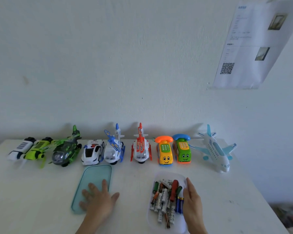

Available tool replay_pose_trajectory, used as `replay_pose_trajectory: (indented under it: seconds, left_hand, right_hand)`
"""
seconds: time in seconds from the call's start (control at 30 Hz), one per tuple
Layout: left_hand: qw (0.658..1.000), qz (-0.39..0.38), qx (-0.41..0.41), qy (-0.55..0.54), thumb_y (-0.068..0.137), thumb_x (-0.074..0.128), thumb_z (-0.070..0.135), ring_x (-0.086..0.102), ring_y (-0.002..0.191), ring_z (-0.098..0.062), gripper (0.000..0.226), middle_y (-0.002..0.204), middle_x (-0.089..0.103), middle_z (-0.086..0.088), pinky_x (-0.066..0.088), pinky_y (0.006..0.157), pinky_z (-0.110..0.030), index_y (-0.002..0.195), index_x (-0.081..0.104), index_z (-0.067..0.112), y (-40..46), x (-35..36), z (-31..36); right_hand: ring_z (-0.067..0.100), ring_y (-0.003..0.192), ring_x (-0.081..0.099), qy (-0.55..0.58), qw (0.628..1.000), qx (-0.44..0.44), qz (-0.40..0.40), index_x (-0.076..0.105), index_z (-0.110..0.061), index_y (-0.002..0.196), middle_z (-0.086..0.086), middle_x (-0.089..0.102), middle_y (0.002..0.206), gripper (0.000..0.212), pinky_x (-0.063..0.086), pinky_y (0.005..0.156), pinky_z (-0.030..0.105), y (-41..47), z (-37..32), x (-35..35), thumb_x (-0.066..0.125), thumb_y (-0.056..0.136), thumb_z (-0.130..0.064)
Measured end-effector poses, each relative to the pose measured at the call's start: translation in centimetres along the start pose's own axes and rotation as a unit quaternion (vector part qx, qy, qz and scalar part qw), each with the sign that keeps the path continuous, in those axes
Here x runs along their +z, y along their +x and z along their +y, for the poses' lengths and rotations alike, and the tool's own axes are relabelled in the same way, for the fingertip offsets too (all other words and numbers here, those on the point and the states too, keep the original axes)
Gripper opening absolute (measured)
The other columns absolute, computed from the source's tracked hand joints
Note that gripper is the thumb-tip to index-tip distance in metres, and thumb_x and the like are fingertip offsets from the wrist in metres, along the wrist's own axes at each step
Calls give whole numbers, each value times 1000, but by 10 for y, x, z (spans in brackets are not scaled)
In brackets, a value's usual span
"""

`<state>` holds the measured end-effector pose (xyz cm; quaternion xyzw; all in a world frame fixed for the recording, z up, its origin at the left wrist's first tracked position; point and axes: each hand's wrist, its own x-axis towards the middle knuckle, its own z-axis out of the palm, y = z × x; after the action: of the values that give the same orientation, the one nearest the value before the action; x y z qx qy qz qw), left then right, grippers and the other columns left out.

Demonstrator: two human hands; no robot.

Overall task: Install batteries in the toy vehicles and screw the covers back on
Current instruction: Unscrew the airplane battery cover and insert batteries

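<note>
Several toy vehicles stand in a row along the wall: a white and lime vehicle (28, 150), a green helicopter (65, 150), a police car (92, 152), a blue helicopter (114, 149), a red helicopter (140, 148), a yellow phone car (165, 152), a green phone car (183, 150) and a white airplane (216, 150). A white tray (159, 175) holds several batteries (161, 200) and a red-handled screwdriver (173, 190). My right hand (192, 205) lies with straight fingers along the tray's right side. My left hand (98, 199) rests flat on an empty teal tray (95, 174).
The white table (41, 191) ends at the wall behind the toys and at an edge on the right. A printed sheet with a QR code (247, 48) hangs on the wall at the upper right. Cluttered items (287, 215) lie beyond the table's right edge.
</note>
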<state>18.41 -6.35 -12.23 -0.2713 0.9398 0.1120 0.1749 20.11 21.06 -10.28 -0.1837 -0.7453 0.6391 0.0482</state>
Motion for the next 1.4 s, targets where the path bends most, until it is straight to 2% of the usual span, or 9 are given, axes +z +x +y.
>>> replay_pose_trajectory:
  seconds: [0.1,0.2,0.33,0.6,0.8,0.93,1.1,1.3,1.4]
  left_hand:
    - [998,47,13,40,101,26,47,9,142,-46,59,157,1,-20,25,111,-55,152,2,31,-2,1,-7]
    - [996,48,23,71,101,23,18,31,133,-49,54,152,19,-27,40,102,-50,153,8,19,-7,-5,-13]
    - [970,130,137,154,76,31,1,60,45,-30,42,66,60,-18,49,36,-30,99,66,-2,-15,-26,-36]
    - [934,321,153,-21,85,45,-1,61,97,-25,63,117,63,0,38,65,-29,140,44,29,-53,-133,-57]
    - [920,147,282,-228,94,48,0,61,104,-14,39,116,68,3,42,82,-23,121,67,21,-43,-106,-17]
    - [925,66,253,-276,94,55,10,64,98,-13,21,100,73,1,40,76,-15,103,74,12,-32,-62,-4]
    - [928,160,211,-260,92,61,14,51,70,-17,19,70,57,-1,30,62,-24,79,73,6,-31,-29,-4]
    - [941,259,188,-112,87,62,27,54,68,-27,21,62,53,5,28,62,-31,69,72,28,-40,-23,-6]
    - [941,222,178,-186,94,60,26,51,75,-23,15,76,45,7,30,63,-30,85,72,23,-37,-18,-7]
  right_hand:
    - [27,99,57,8,1000,8,16,38,-14,144,1,55,109,43,46,80,31,-12,-6,22,34,102,-7]
    - [26,127,44,22,999,16,43,38,-19,143,7,49,135,45,38,104,40,-21,1,49,32,101,-4]
    - [30,126,41,-7,994,30,103,44,-9,133,14,37,139,40,36,99,38,-39,1,85,47,94,0]
    - [31,127,26,-150,981,118,-39,28,-24,135,10,20,143,56,26,104,40,-67,-35,89,58,89,-31]
    - [16,97,57,-166,969,-69,-170,55,-19,110,-1,58,106,35,47,88,39,-29,-70,74,39,96,-47]
    - [14,66,48,-296,947,-69,-105,48,-19,72,5,55,84,31,36,56,29,-2,-57,76,45,96,-38]
    - [11,74,51,-320,941,-66,-84,56,-16,106,0,46,100,25,36,53,22,-12,-34,81,41,98,-36]
    - [17,97,47,-377,923,-72,-37,50,-22,108,-3,39,101,26,39,68,28,-15,-25,91,37,98,-42]
    - [16,97,38,-386,920,-69,-22,47,-20,106,-1,44,107,25,35,71,26,-15,-25,97,36,99,-41]
